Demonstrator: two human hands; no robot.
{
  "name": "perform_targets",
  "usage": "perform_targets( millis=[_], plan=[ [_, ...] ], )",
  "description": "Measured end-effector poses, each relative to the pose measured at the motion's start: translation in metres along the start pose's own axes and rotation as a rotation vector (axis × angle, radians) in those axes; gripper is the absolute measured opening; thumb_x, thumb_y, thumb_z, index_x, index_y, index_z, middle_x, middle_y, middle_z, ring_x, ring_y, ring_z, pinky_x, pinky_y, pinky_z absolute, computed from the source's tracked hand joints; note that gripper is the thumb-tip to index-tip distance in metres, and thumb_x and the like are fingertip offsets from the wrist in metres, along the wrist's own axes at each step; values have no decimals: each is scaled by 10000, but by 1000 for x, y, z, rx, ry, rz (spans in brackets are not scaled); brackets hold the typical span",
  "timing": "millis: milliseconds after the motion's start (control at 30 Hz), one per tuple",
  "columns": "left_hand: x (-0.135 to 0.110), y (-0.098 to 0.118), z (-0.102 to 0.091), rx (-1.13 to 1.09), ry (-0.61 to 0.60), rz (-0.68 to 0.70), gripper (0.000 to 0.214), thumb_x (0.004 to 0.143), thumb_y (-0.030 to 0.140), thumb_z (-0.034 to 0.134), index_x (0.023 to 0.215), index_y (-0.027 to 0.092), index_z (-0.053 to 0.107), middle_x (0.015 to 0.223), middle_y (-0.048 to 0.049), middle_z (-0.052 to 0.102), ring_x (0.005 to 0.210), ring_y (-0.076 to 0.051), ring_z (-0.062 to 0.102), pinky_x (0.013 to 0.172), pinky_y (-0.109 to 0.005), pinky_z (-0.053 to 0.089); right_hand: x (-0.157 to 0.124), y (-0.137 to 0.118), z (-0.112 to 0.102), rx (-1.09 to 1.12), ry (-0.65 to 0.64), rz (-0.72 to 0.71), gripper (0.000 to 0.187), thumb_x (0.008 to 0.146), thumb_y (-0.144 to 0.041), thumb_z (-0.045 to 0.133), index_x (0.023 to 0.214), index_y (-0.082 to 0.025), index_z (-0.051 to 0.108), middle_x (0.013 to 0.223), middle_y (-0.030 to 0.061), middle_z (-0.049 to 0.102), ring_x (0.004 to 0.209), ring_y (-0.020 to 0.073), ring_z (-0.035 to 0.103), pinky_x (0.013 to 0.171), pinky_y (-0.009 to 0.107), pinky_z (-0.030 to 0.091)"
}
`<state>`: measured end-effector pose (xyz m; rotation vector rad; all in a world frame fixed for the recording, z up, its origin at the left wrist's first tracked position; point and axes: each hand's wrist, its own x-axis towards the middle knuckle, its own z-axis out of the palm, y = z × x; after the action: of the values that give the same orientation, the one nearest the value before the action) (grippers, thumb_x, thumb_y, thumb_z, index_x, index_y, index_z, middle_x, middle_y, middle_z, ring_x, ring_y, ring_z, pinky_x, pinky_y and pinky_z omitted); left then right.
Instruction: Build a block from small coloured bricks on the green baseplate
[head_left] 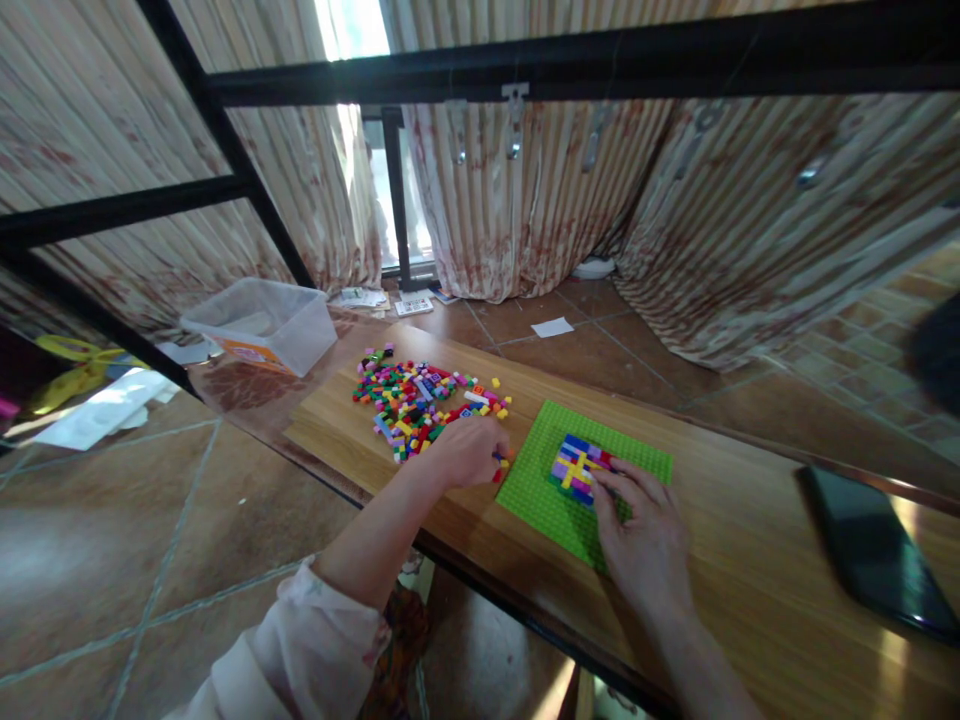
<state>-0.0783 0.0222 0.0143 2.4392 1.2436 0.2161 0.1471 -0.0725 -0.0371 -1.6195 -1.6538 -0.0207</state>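
Note:
A square green studded baseplate [536,470] lies on the wooden table. On it stands a low block of building bricks [576,468] in blue, yellow, purple, red and green, with yellow bricks crossing its top. My right hand [645,535] has thumb and fingertips closed around the right side of this block. Left of the plate spreads a pile of loose building bricks [420,395] in many colours. My left hand [471,450] is at the pile's near right edge, fingers curled downward beside a few orange and red bricks. What its fingertips hold, if anything, is hidden.
A clear plastic bin [262,325] with an orange label stands at the table's far left end. A dark phone-like device [881,550] lies at the right. Black metal bars [480,70] cross above, before striped curtains [517,210]. Papers [553,327] lie on the tiled floor.

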Motion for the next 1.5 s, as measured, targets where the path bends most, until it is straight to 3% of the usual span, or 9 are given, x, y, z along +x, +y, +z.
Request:
perform_targets(
  millis=[433,700,833,1000,1233,1500],
  plan=[
    [2,13,6,141,8,-51,187,804,150,527,752,172,705,815,-95,708,831,-249,668,742,-339,502,0,1,0,-9,-15,-10,235,919,-342,530,946,-202,717,1116,109,676,1054,251,581,920,457,456],
    [8,13,6,117,48,-109,212,820,154,510,929,193,689,953,-69,699,920,-220,655,802,-316,503,0,1,0,-19,-9,-17,228,921,-336,538,944,-198,719,1110,105,678,1034,248,584,908,443,466],
    [12,15,10,159,5,-81,195,810,128,514,838,195,695,907,-63,686,917,-208,651,802,-295,498,0,1,0,-22,-12,-27,225,924,-331,537,950,-199,717,1114,104,677,1040,249,583,912,441,461],
    [13,15,14,159,39,-63,176,830,150,500,828,181,673,914,-69,671,869,-206,647,769,-300,492,2,1,-1,-22,-15,-29,239,925,-342,537,949,-189,719,1119,113,674,1040,251,579,911,436,462],
    [11,30,13,-133,59,-4,162,830,161,513,873,169,669,814,-31,689,748,-161,624,678,-253,455,3,-2,-3,-18,-31,-21,241,922,-326,528,955,-186,722,1124,117,673,1038,256,577,911,449,463],
    [11,44,28,-413,42,-73,189,812,143,531,864,145,713,728,-19,693,648,-133,583,601,-225,425,3,-3,-2,-15,-31,10,236,921,-316,526,944,-193,726,1122,112,674,1033,261,563,905,454,470]
  ],
)
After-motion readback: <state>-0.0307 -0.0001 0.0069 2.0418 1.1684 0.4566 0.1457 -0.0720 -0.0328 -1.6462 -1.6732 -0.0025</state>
